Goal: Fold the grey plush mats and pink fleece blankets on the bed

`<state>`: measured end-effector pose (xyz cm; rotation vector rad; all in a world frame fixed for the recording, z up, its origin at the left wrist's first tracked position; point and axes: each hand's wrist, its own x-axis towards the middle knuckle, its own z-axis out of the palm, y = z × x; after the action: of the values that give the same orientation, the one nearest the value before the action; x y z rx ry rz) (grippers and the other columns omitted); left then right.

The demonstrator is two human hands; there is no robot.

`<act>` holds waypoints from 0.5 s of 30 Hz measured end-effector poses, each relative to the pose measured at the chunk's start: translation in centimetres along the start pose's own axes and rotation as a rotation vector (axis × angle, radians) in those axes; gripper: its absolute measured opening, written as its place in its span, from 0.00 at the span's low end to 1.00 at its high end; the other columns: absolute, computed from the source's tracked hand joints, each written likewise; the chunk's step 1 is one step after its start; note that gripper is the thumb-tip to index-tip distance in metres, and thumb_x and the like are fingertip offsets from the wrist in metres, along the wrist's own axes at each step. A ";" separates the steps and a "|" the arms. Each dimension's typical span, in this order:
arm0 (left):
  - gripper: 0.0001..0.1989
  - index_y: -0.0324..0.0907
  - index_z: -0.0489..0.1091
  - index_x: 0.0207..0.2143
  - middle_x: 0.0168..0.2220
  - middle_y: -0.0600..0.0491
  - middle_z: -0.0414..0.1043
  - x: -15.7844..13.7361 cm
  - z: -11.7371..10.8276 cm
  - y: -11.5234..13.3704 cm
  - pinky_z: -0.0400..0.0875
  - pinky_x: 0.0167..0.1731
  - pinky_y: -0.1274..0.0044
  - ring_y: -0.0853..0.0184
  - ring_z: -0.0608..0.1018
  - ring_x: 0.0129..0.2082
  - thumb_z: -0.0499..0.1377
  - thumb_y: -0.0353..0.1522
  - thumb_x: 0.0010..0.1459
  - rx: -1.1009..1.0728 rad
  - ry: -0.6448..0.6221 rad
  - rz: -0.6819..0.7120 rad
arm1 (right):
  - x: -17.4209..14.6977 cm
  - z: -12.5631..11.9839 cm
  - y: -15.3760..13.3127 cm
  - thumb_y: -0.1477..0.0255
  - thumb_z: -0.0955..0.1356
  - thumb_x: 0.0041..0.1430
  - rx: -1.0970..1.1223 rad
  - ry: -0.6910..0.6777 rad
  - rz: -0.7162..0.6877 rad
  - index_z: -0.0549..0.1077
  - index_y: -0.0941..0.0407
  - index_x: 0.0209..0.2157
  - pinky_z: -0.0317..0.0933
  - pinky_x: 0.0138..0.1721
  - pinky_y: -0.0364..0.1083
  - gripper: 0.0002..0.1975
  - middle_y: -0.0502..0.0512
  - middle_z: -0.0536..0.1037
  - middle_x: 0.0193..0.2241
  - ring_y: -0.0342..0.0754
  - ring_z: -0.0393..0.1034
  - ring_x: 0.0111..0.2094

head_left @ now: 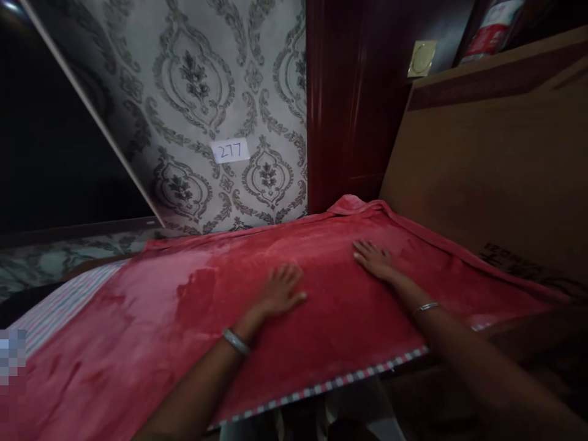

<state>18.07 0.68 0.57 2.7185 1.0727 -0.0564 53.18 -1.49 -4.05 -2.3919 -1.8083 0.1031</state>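
Two bare hands press flat on a plush red velvet blanket (193, 318) spread across a bed, in a dim room seen from a head-worn camera. The left hand (279, 291) lies palm down near the middle of the blanket, fingers spread and released, gripping nothing; a silver metal bangle (236, 341) circles its wrist. The right hand (374, 257) rests palm down a little farther up and to the right, close to the blanket's far edge, its fingers likewise extended and flat on the fabric; a thin silver bracelet (427, 306) sits on that wrist. The two hands are near each other but apart. The blanket covers most of the bed's top, its near edge trimmed with a red-and-white checked border (340, 381) that hangs over the side. At the left, a pink-and-white striped sheet (68, 303) shows beside the blanket. The blanket's far right edge runs up against a brown wooden headboard panel (482, 159). Behind the bed stands a wall of grey damask-patterned wallpaper (197, 79), bearing a small white paper label marked "277" (230, 150). Beside the wallpaper rises a dark red wooden door frame (349, 98), with a square brass-coloured plate (421, 59) to its right.
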 end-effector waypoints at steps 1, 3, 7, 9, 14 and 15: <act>0.35 0.46 0.52 0.71 0.74 0.45 0.43 -0.7 0.5 2.3 0.37 0.69 0.51 0.51 0.44 0.73 0.51 0.49 0.67 -0.049 -0.025 0.156 | -0.2 0.4 -0.6 0.57 0.50 0.72 -0.009 0.010 -0.018 0.51 0.48 0.72 0.43 0.67 0.67 0.31 0.54 0.47 0.72 0.58 0.42 0.72; 0.30 0.51 0.59 0.68 0.72 0.50 0.52 -2.4 1.3 6.2 0.43 0.70 0.54 0.54 0.53 0.72 0.49 0.49 0.67 -0.171 -0.142 0.511 | -0.4 1.1 -1.0 0.57 0.51 0.72 -0.023 0.036 -0.036 0.54 0.48 0.71 0.43 0.67 0.68 0.30 0.54 0.50 0.72 0.59 0.44 0.71; 0.25 0.53 0.67 0.63 0.65 0.57 0.67 -3.3 0.8 7.6 0.59 0.66 0.72 0.67 0.68 0.65 0.41 0.45 0.71 -0.414 -0.059 0.682 | -0.5 1.6 -0.5 0.57 0.53 0.71 0.006 0.083 -0.051 0.58 0.48 0.69 0.46 0.66 0.67 0.29 0.55 0.53 0.71 0.59 0.47 0.70; 0.25 0.48 0.66 0.63 0.65 0.53 0.67 -1.9 -0.6 4.6 0.59 0.66 0.69 0.64 0.68 0.65 0.43 0.41 0.71 -0.415 0.141 0.430 | -0.5 1.6 -0.4 0.58 0.54 0.71 0.029 0.095 -0.052 0.59 0.49 0.69 0.46 0.66 0.66 0.29 0.55 0.53 0.71 0.59 0.47 0.70; 0.26 0.29 0.63 0.62 0.67 0.31 0.60 2.2 -4.2 -5.8 0.51 0.65 0.49 0.46 0.60 0.68 0.50 0.38 0.69 -0.078 0.401 -0.362 | -0.3 2.7 -0.2 0.60 0.55 0.69 0.180 0.247 -0.071 0.69 0.53 0.62 0.48 0.66 0.64 0.27 0.58 0.65 0.65 0.59 0.55 0.67; 0.27 0.25 0.63 0.61 0.66 0.27 0.59 2.6 -4.5 -7.0 0.52 0.64 0.48 0.44 0.60 0.68 0.48 0.38 0.70 -0.049 0.436 -0.381 | -0.1 3.0 0.0 0.59 0.55 0.69 0.253 0.316 -0.084 0.72 0.54 0.59 0.51 0.65 0.63 0.27 0.60 0.69 0.63 0.59 0.59 0.65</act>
<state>15.03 8.41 3.38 2.5013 1.6710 0.5156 52.74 -1.33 -7.01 -2.0259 -1.6388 -0.0505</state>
